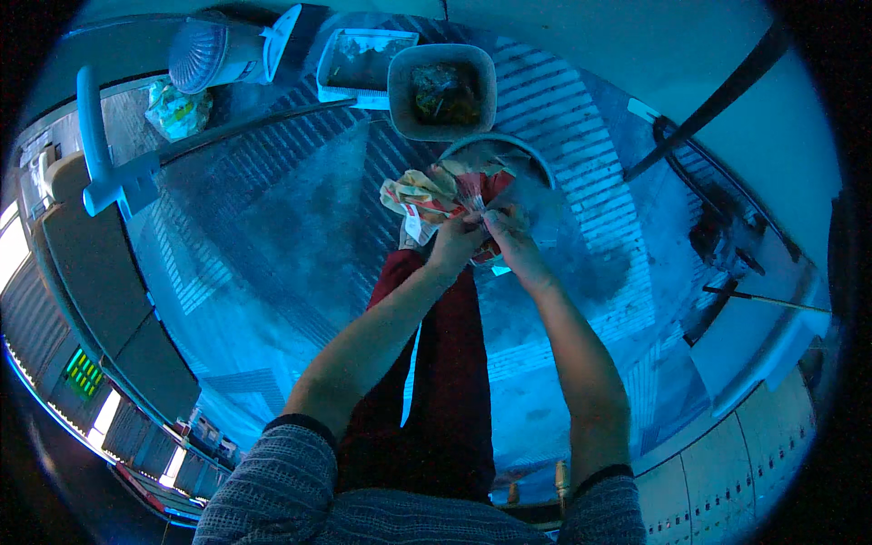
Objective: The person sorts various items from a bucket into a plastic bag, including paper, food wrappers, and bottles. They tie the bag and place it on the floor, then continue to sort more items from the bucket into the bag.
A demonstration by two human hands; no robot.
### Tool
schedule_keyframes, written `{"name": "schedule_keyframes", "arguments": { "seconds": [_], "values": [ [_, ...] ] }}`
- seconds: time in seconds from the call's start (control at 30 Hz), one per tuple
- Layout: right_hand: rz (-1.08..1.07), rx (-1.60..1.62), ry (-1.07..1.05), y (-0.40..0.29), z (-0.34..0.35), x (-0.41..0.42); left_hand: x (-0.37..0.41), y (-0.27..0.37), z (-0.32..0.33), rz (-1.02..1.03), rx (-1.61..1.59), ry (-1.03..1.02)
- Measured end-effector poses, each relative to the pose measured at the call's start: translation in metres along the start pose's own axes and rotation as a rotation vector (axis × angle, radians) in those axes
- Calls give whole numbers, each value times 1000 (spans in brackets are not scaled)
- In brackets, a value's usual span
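Note:
In the middle of the head view, my left hand [458, 240] and my right hand [509, 238] come close together at a crumpled red and tan printed plastic bag [436, 194]. Its gathered neck lies pinched between the fingers of both hands. A white tag hangs from the bag's left part. Just behind the hands is a round basin or bucket [533, 146], whose rim shows as an arc; the bag hides part of it. What lies in the basin cannot be made out.
Beyond the basin stands a squarish bin [394, 88] with dark scraps inside, beside a shallow white tray [327, 51]. A pole with a pale handle [99, 150] crosses the left. A fan-like appliance [197, 54] and a knotted bag [178, 109] are at upper left; a dark strap hangs at right.

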State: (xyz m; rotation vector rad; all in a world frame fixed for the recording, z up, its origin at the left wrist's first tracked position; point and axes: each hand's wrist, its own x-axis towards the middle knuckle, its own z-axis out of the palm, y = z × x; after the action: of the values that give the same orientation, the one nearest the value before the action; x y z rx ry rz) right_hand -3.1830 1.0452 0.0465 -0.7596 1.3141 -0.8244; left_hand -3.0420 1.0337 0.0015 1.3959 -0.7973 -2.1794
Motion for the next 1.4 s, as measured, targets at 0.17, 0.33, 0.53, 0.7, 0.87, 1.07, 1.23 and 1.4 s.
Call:
{"name": "schedule_keyframes", "arguments": {
  "seconds": [0.17,0.33,0.53,0.7,0.87,1.07,1.23,1.4],
  "values": [
    [-196,-575,49,34,-32,-17,3,9,40,-132,140,-10],
    [-341,-723,-63,-15,18,20,17,-19,-53,80,666,126],
    [-290,-1013,-144,-24,-19,4,-1,20,11,106,827,188],
    [-268,-987,-31,5,-32,6,3,44,18,415,1285,248],
    [-403,-921,-3,14,-34,10,20,52,4,422,1114,228],
    [-326,-683,-113,34,-47,3,37,32,-12,323,873,172],
    [-289,-387,-40,40,-40,10,62,9,-26,213,699,125],
    [-137,-108,64,34,-19,13,76,1,-24,204,658,178]
  ]
}}
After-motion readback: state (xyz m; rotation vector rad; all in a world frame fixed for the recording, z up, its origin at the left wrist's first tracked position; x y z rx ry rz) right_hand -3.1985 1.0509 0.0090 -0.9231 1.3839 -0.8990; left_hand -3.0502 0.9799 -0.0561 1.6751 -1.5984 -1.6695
